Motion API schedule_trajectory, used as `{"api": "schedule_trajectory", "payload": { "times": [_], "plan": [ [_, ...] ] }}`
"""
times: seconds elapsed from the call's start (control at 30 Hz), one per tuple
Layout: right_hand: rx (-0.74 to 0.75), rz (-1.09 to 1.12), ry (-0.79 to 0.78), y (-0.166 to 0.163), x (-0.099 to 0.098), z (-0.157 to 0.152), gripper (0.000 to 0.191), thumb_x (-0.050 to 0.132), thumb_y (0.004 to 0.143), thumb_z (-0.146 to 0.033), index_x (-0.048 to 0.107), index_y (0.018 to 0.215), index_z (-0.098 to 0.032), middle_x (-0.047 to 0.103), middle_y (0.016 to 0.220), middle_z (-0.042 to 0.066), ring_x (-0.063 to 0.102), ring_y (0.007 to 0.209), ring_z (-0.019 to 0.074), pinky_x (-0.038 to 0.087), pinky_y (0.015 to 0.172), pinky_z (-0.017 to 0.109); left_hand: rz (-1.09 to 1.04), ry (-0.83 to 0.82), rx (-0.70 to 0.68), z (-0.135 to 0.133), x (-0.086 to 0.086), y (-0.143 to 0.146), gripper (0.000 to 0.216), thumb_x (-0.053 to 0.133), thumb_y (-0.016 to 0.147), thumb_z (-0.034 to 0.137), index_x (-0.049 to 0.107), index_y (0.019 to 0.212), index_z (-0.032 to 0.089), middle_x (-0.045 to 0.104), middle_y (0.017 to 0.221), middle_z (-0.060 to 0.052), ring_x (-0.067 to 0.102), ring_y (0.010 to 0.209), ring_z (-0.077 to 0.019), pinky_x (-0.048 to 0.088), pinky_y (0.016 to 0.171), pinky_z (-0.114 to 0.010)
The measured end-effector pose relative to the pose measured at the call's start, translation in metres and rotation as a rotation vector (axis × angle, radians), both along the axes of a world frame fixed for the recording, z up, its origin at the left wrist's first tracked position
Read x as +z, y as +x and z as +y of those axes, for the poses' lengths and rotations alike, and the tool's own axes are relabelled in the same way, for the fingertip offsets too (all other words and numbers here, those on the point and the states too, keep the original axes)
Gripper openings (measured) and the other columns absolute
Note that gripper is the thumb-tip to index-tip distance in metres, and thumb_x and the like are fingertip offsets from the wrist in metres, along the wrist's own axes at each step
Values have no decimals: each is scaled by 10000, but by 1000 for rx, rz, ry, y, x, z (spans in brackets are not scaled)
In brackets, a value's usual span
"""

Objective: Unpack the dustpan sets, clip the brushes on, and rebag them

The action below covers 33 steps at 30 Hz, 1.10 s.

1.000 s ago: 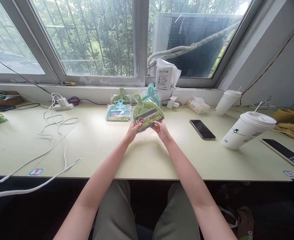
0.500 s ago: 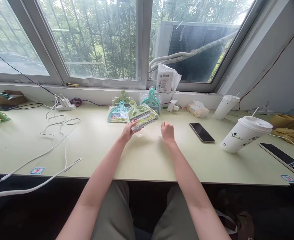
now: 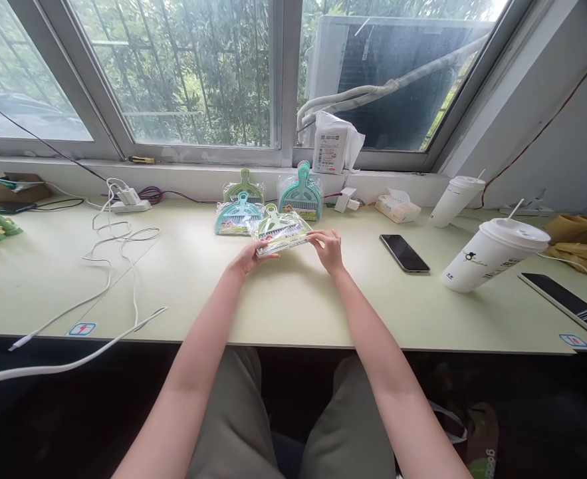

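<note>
A light green mini dustpan-and-brush set in clear wrapping (image 3: 279, 231) is held low over the desk (image 3: 293, 299), tilted nearly flat. My left hand (image 3: 246, 256) grips its near left corner. My right hand (image 3: 328, 246) pinches its right edge. Just behind it lie a teal packaged set (image 3: 237, 216) and another green one (image 3: 244, 188). A teal set (image 3: 300, 197) leans against the window ledge.
A black phone (image 3: 403, 253) lies to the right of my hands. Two white lidded cups (image 3: 492, 256) (image 3: 453, 199) with straws stand further right, beside a tablet (image 3: 567, 303). A tissue pack (image 3: 397, 207), white charger cables (image 3: 116, 259) at left, and a white parcel (image 3: 334, 143) sit on the sill.
The green set has been lowered from upright to nearly flat. My right hand let go half a second ago and now grips its right edge again.
</note>
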State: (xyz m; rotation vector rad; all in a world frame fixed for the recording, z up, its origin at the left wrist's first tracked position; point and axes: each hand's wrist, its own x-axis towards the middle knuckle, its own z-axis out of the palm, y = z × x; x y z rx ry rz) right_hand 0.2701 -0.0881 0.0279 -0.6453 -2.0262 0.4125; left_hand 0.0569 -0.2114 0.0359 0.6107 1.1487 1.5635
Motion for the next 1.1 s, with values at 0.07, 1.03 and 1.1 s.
{"api": "schedule_trajectory", "payload": {
  "times": [0.07, 1.03, 1.1],
  "plan": [
    [-17, 27, -57, -1, -1, 1, 205, 533, 900, -369, 708, 845, -278, 695, 1033, 18, 581, 1036, 212, 227, 1086, 472, 55, -37, -50, -1, -1, -2, 291, 624, 768, 131, 616, 1057, 92, 695, 984, -131, 685, 744, -198, 598, 654, -299],
    [-56, 357, -523, -12, -28, 46, 314, 626, 717, -234, 671, 1024, -186, 725, 928, 64, 659, 724, 175, 531, 743, 320, 975, -20, 289, 63, -23, 11, 184, 583, 826, 337, 605, 937, 191, 662, 838, -47, 619, 663, -175, 436, 647, -289],
    [-132, 264, -445, -16, -27, 61, 298, 592, 746, -204, 660, 1035, -193, 720, 932, 77, 658, 742, 189, 515, 747, 315, 1129, -71, 337, 79, -20, 5, 179, 595, 822, 341, 633, 928, 201, 670, 847, -54, 622, 746, -200, 426, 681, -292]
  ]
}}
